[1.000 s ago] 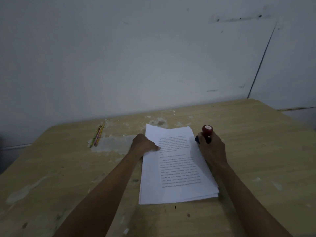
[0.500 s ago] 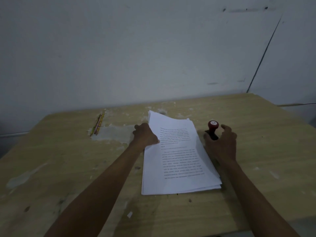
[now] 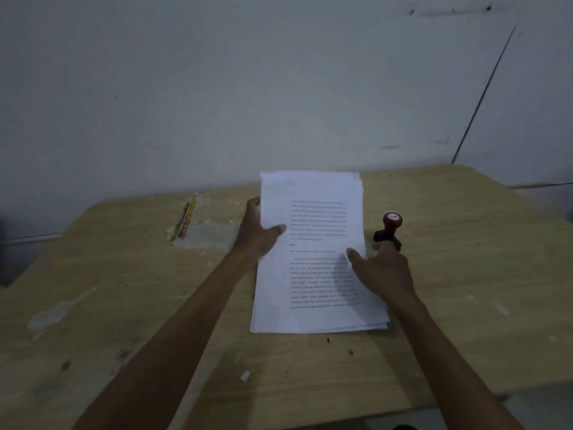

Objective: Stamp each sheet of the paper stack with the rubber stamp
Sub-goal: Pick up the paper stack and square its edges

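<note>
Head-camera view. The paper stack (image 3: 313,274) lay near the middle of a pale wooden desk (image 3: 465,274), its near edge flat on the surface and its far end raised, so that the top edge stood in front of the grey wall (image 3: 217,88). Printed text lines covered the uppermost sheet; no stamp mark could be made out on it.

The left hand (image 3: 259,232) gripped the stack's left edge near the upper half, thumb pressed on the printed face and fingers (image 3: 252,203) wrapped behind, clamped on the paper. The right hand (image 3: 383,270) rested on the stack's right edge at mid-height, thumb laid on the page; its fingers pointed away from the camera toward the stamp and were loosely spread, closed on nothing.

The rubber stamp (image 3: 389,231), red knob above a dark base, stood upright on the desk just to the right of the stack, immediately beyond the right hand's fingertips; whether they touched its base could not be told.

Two pencils (image 3: 184,221) lay side by side at the far left of the desk, beside a pale worn patch (image 3: 210,235). A small white scrap (image 3: 245,376) lay near the front edge, between the forearms.
</note>
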